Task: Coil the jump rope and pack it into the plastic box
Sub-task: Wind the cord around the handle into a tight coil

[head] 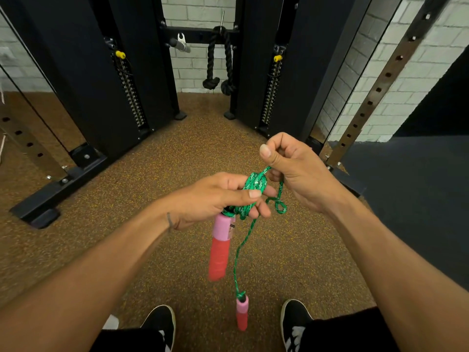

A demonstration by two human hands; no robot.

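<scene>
Jump rope (253,185), green with pale flecks, is seen from the head camera bunched into a small coil at the left hand (215,196). The thumb presses down on top of the coil and the fingers (262,210) curl under it, gripping the bundle. One pink-and-red handle (219,250) hangs straight down just below those fingers (its lower end is blurred).

The right hand (297,168) is just beside the coil, up and to the right. Its fingers (269,153) are curled and pinch a strand that runs from the top of the coil into the fist. A small loose loop dangles between the two hands, below the right fingers.

From the left fingers a single strand drops well down to the second handle (241,313), which hangs upright between two black shoes (162,323). Whether it touches the speckled brown floor (152,199) cannot be told.

Beyond the hands stands a black cable machine (83,72) with a knotted black rope attachment (219,59) hanging in front of a white brick wall (198,11).
</scene>
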